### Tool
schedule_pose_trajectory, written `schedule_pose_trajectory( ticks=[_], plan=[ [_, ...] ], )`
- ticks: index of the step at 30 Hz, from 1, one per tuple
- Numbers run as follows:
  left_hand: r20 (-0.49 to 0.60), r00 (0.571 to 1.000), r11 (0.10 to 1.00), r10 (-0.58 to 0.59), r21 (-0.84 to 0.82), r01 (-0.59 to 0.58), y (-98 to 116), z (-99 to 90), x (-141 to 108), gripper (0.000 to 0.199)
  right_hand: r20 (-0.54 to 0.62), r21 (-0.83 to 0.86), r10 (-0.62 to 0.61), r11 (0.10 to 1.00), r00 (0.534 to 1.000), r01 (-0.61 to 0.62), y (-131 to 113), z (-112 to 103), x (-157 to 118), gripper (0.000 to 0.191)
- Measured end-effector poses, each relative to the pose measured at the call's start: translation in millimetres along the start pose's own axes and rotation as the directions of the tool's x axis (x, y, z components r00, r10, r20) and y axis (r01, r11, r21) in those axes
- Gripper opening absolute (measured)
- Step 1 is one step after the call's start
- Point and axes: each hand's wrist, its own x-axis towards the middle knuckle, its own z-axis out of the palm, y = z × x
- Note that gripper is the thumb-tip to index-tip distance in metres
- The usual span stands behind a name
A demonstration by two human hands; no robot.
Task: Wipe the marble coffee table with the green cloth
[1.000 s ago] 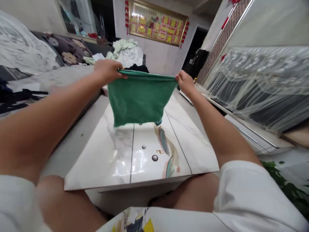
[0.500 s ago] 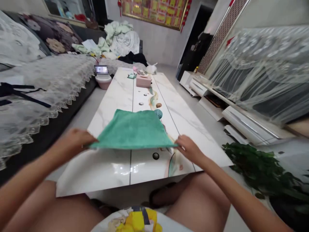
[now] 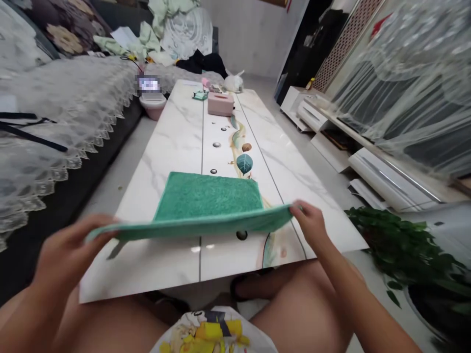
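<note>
Here, left fingers [image 3: 98, 218] and right fingers [image 3: 306, 208] pinch green cloth [image 3: 209, 203] (partly on a table [image 3: 154, 267]).

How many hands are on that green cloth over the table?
2: the left hand holds the left end of the green cloth's near edge, and the right hand holds its right end. No other hand shows.

Pink box [image 3: 221, 105], white plastic bag [image 3: 234, 82] behind it. Left: lace-covered sofa [image 3: 81, 95]; black cloth [image 3: 202, 63] lies at far end. Right: leafy plant [image 3: 393, 242], low white cabinet [image 3: 390, 171].
</note>
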Motion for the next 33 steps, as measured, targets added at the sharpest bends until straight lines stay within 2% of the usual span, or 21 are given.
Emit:
schedule_pose_trajectory(
  ticks=[1, 2, 4, 6, 8, 9, 10, 11, 13, 14, 16, 19, 21, 23, 26, 28, 30, 33],
  plan=[
    [-0.057, 0.996, 0.996, -0.072, -0.055, 0.069, 13.6, 12.5, 23.9, 0.02, -0.037, -0.006, -0.011, 1.0, 0.999, 0.01, 3.3, 10.8, 27.1, 0.048],
    [-0.069, 0.995, 0.994, -0.075, -0.084, 0.069, 26.7, 25.7, 47.1, 0.025, -0.04, -0.015, -0.016, 1.0, 0.999, 0.016, 6.6, 22.3, 52.1, 0.046],
    [0.097, 0.994, 0.99, -0.052, -0.123, 0.064, 46.7, 50.0, 84.2, 0.045, 0.002, -0.051, -0.016, 0.999, 1.0, 0.016, 12.7, 44.1, 88.7, 0.037],
    [0.103, 0.993, 0.995, -0.062, -0.069, 0.07, 51.7, 66.4, 100.6, 0.06, 0.03, -0.125, -0.029, 0.992, 0.999, 0.032, 18.7, 59.4, 99.5, 0.036],
    [0.14, 0.986, 0.992, 0.093, 0.074, -0.104, 37.9, 72.6, 95.6, 0.059, 0.063, -0.206, -0.089, 0.973, 0.994, 0.1, 26.0, 64.6, 83.9, 0.041],
    [0.21, 0.959, 0.965, 0.189, 0.143, -0.221, 24.8, 72.8, 87.5, 0.055, 0.113, -0.241, -0.133, 0.958, 0.985, 0.158, 30.5, 63.4, 69.0, 0.041],
    [0.327, 0.908, 0.927, 0.262, 0.177, -0.331, 9.1, 71.8, 77.4, 0.051, 0.186, -0.27, -0.177, 0.936, 0.966, 0.224, 35.6, 60.1, 51.8, 0.04],
    [0.438, 0.853, 0.904, 0.283, 0.176, -0.39, -7.8, 70.5, 67.0, 0.048, 0.266, -0.296, -0.212, 0.91, 0.94, 0.289, 41.2, 55.5, 34.1, 0.039],
    [0.554, 0.785, 0.897, 0.278, 0.142, -0.418, -38.3, 68.6, 49.6, 0.049, 0.39, -0.348, -0.248, 0.852, 0.887, 0.392, 52.3, 45.5, 3.8, 0.037],
    [0.572, 0.772, 0.893, 0.276, 0.145, -0.426, -49.4, 68.6, 44.2, 0.05, 0.425, -0.371, -0.256, 0.826, 0.868, 0.425, 57.1, 41.7, -7.0, 0.035],
    [0.565, 0.778, 0.886, 0.275, 0.166, -0.434, -60.0, 70.7, 40.8, 0.05, 0.448, -0.395, -0.268, 0.797, 0.853, 0.457, 63.9, 39.0, -19.0, 0.031],
    [0.54, 0.81, 0.894, 0.23, 0.212, -0.395, -52.7, 76.0, 48.6, 0.05, 0.397, -0.388, -0.282, 0.811, 0.874, 0.438, 66.6, 45.4, -21.5, 0.028],
    [0.527, 0.839, 0.918, 0.133, 0.254, -0.305, -40.1, 78.3, 57.0, 0.048, 0.355, -0.36, -0.283, 0.838, 0.891, 0.41, 66.3, 51.1, -20.1, 0.029],
    [0.484, 0.875, 0.936, -0.015, 0.316, -0.158, -23.2, 79.7, 65.3, 0.045, 0.313, -0.293, -0.286, 0.878, 0.906, 0.379, 67.1, 54.4, -19.3, 0.029],
    [0.367, 0.915, 0.928, -0.17, 0.372, 0.023, 17.9, 87.0, 75.1, 0.04, 0.207, -0.122, -0.262, 0.949, 0.943, 0.291, 71.2, 54.6, -19.0, 0.031],
    [0.285, 0.947, 0.932, -0.148, 0.361, 0.037, 58.1, 101.1, 77.8, 0.035, 0.156, -0.018, -0.226, 0.973, 0.962, 0.231, 73.5, 53.1, -18.8, 0.032],
    [0.242, 0.968, 0.932, -0.07, 0.362, -0.023, 103.5, 124.6, 75.3, 0.034, 0.141, 0.041, -0.198, 0.98, 0.97, 0.194, 73.5, 51.4, -18.5, 0.032],
    [0.304, 0.947, 0.917, 0.107, 0.339, -0.212, 163.1, 172.4, 57.5, 0.029, 0.141, 0.078, -0.183, 0.982, 0.973, 0.173, 70.0, 49.2, -17.9, 0.031]
  ],
)
